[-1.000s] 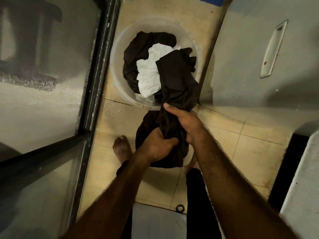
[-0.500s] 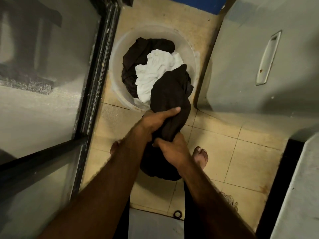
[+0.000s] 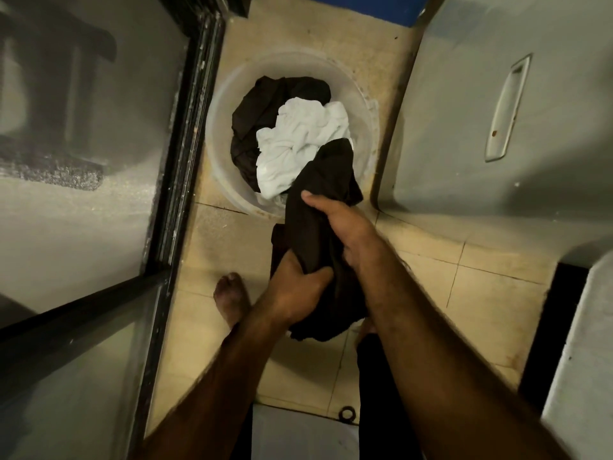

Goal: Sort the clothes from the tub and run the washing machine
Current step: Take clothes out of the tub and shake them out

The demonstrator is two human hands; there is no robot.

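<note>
Change: hands have swapped places since half a second ago; right hand (image 3: 335, 224) now grips the dark garment (image 3: 318, 180) higher, left hand (image 3: 298, 293) clutches it lower, fingers curled round bunched cloth | Where: garment's upper end over the tub (image 3: 220, 144) near edge; white cloth (image 3: 298, 141) remains inside | Meaning: likely hand-over-hand gathering, sorting barely begun.

Home wash area, tiled floor (image 3: 497, 293), plastic tub (image 3: 219, 154) of clothes (image 3: 298, 144), sliding glass door (image 3: 99, 227)
</note>
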